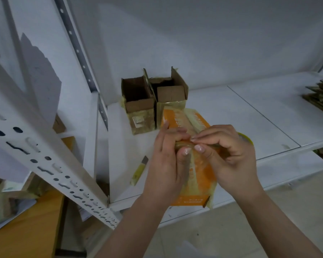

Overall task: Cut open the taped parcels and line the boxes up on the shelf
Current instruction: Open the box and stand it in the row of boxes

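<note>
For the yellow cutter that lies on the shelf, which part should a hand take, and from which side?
Take the yellow cutter by its long yellow handle, near the middle, coming from above with the left hand, which is nearer. It lies flat on the white shelf with the dark blade end pointing away, toward the opened boxes, so fingers stay clear of that tip.

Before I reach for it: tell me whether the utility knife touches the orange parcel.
Apart. The head view shows bare shelf between the utility knife and the orange parcel.
</note>
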A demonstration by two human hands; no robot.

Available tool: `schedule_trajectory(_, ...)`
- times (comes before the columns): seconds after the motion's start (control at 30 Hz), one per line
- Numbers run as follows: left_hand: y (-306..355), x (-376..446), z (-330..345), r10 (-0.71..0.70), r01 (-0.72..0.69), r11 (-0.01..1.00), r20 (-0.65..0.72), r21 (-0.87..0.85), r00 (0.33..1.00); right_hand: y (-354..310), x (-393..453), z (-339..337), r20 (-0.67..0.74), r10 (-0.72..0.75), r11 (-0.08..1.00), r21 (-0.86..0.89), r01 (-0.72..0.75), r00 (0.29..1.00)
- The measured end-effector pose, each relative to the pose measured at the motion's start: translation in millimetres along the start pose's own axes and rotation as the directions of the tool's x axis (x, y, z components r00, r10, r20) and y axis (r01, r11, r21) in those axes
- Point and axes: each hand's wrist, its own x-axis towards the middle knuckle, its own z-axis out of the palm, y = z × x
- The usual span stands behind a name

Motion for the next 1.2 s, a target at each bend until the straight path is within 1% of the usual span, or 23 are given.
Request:
schedule_trajectory(0.1, -2, -1, 1, -0.035, 0.035, 0.999, 0.020, -0.002, 0.999, 2, 0, 2, -0.018, -0.011, 1.000, -0.026, 0.011, 1.000)
schedule_trajectory(0.17, -3, 3, -3, -0.057, 0.057, 0.998, 0.093, 0.002, 0.994, 5, -1, 1, -0.037, 0.004, 1.000, -0.028, -0.005, 0.999)
schedule_trajectory(0.27, -8, 14, -13, 0.009, -0.010, 1.000, 0.225, 0.004, 0.974, 6, 2, -3, -0.072, 0.061, 0.998, -0.017, -0.063, 0.996)
schedule_trajectory(0.33, -10, 23, -16, 0.036, -0.039, 0.999, 0.239, 0.006, 0.970, 5, 7, -4, -0.063, 0.073, 0.997, -0.013, -0.074, 0.995)
schedule_trajectory(0.37, -11, 27, -17, 0.032, -0.036, 0.999, 0.231, 0.013, 0.972, 4, 11, -6, -0.052, 0.087, 0.996, -0.002, -0.088, 0.995)
schedule_trajectory(0.43, -11, 36, -18, 0.000, -0.007, 0.999, 0.180, 0.039, 0.984, 6, 17, -14, -0.041, 0.178, 0.984, 0.021, -0.177, 0.983)
schedule_trajectory(0.5, -12, 48, -21, -0.069, 0.066, 0.997, 0.088, 0.043, 0.994, 12, 18, -28, -0.054, 0.255, 0.967, -0.014, -0.256, 0.965)
schedule_trajectory(0.53, -13, 55, -24, -0.105, 0.104, 0.994, 0.042, 0.027, 0.994, 15, 15, -35, -0.043, 0.247, 0.967, -0.047, -0.249, 0.968)
schedule_trajectory(0.57, -14, 63, -27, -0.126, 0.126, 0.992, 0.006, 0.002, 0.992, 19, 11, -40, -0.007, 0.223, 0.972, -0.074, -0.223, 0.975)
schedule_trajectory(0.63, -17, 78, -31, -0.154, 0.152, 0.987, -0.030, -0.048, 0.988, 27, -1, -44, 0.123, 0.200, 0.978, -0.089, -0.189, 0.972)
schedule_trajectory(0.73, -16, 97, -33, -0.225, 0.216, 0.970, -0.074, -0.110, 0.972, 36, -11, -37, 0.305, 0.240, 0.969, -0.131, -0.209, 0.922)
schedule_trajectory(0.8, -16, 108, -32, -0.333, 0.319, 0.935, -0.075, -0.156, 0.940, 43, -17, -29, 0.346, 0.240, 0.958, -0.236, -0.163, 0.907)
schedule_trajectory(0.83, -16, 113, -32, -0.405, 0.389, 0.901, -0.053, -0.192, 0.913, 47, -20, -26, 0.324, 0.235, 0.945, -0.297, -0.137, 0.916)
schedule_trajectory(0.87, -17, 117, -33, -0.475, 0.457, 0.858, -0.021, -0.234, 0.880, 50, -22, -23, 0.264, 0.236, 0.925, -0.356, -0.132, 0.935)
schedule_trajectory(0.93, -15, 121, -32, -0.558, 0.546, 0.788, 0.044, -0.284, 0.829, 50, -24, -21, 0.084, 0.227, 0.870, -0.465, -0.163, 0.970)
schedule_trajectory(1.0, -14, 118, -30, -0.566, 0.552, 0.748, 0.079, -0.368, 0.820, 42, -20, -22, -0.087, 0.147, 0.833, -0.526, -0.171, 0.985)
schedule_trajectory(1.03, -15, 115, -28, -0.560, 0.546, 0.727, 0.099, -0.416, 0.822, 36, -16, -24, -0.157, 0.104, 0.824, -0.539, -0.173, 0.982)
schedule_trajectory(1.07, -16, 110, -27, -0.551, 0.544, 0.719, 0.122, -0.433, 0.826, 31, -12, -25, -0.214, 0.095, 0.820, -0.537, -0.198, 0.972)
schedule_trajectory(1.1, -18, 104, -26, -0.539, 0.549, 0.730, 0.150, -0.408, 0.829, 27, -7, -27, -0.241, 0.131, 0.815, -0.526, -0.243, 0.962)
schedule_trajectory(1.13, -20, 97, -24, -0.530, 0.560, 0.749, 0.186, -0.356, 0.827, 24, -2, -29, -0.240, 0.198, 0.805, -0.514, -0.297, 0.950)
schedule_trajectory(1.2, -27, 79, -20, -0.523, 0.581, 0.773, 0.262, -0.257, 0.811, 24, 6, -35, -0.186, 0.346, 0.765, -0.511, -0.392, 0.919)
